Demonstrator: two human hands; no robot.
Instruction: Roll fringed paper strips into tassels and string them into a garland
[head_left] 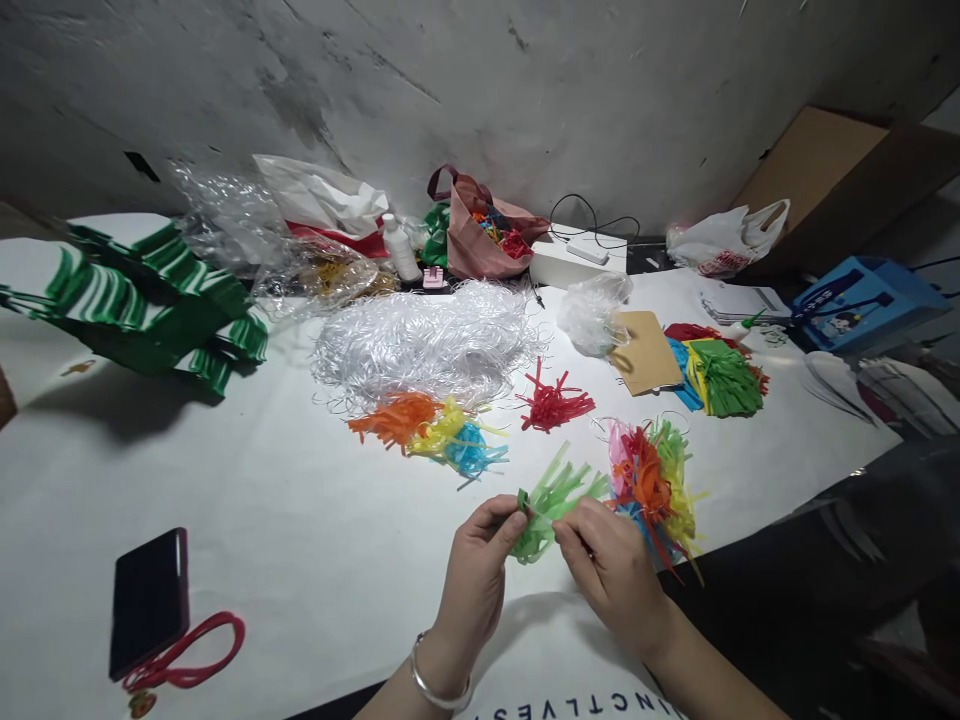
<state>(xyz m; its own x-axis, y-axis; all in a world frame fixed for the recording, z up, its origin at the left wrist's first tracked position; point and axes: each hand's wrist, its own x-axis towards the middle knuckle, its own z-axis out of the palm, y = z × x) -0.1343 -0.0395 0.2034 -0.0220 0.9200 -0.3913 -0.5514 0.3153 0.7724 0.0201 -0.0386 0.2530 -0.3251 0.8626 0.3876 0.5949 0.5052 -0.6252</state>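
Note:
My left hand point(484, 550) is closed in a pinch on the darker rolled end of a light green paper tassel point(559, 490). Its fringe spreads out behind and between my hands. Close beside it, my right hand point(607, 545) pinches a thin pale strip that runs across from the tassel's end; the fingers partly hide it. Just right of that hand lies a pile of finished-looking tassels point(649, 485) in pink, red, orange, yellow, green and blue. Farther back are a loose red tassel point(555, 397) and a group of orange point(397, 418), yellow and blue point(472, 450) fringes.
White string point(427, 345) is heaped mid-table. A phone point(150, 600) with a red strap lies at left, below a green-and-white folded paper piece point(157, 310). Fringe stacks point(724, 378) and a brown card point(649, 352) sit at right. A pink bag point(487, 235) and bottle point(400, 248) stand by the wall.

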